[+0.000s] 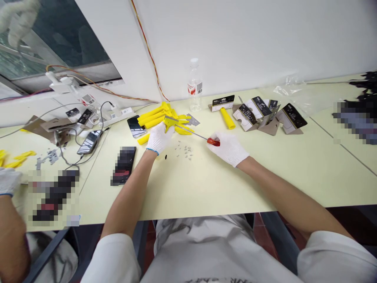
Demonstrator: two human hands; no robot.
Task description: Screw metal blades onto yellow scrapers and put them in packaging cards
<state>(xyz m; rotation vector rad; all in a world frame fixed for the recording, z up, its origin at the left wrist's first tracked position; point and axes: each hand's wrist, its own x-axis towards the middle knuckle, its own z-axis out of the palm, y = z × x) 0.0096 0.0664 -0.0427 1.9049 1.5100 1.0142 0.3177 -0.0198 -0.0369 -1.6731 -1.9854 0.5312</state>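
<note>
My left hand [159, 138], in a white knit glove, is closed around a yellow plastic tool part [169, 122]. In my gloved right hand [229, 148] is a screwdriver with a red handle [213, 142]. Its long thin shaft points left to the yellow part; whether the tip touches it is too small to tell. Several yellow plastic handles [153, 116] lie in a pile just behind my left hand, with flat grey metal plates [193, 120] beside them. Several small metal pieces [187, 151] are scattered on the table between my hands.
A clear bottle [194, 86] stands near the wall. One yellow tube [227, 118] and several black-and-white cardboard packages [258, 111] lie at the back right. Phones [123, 165], cables and a power strip [118, 114] are on the left, near a co-worker's gloved hand [8, 181].
</note>
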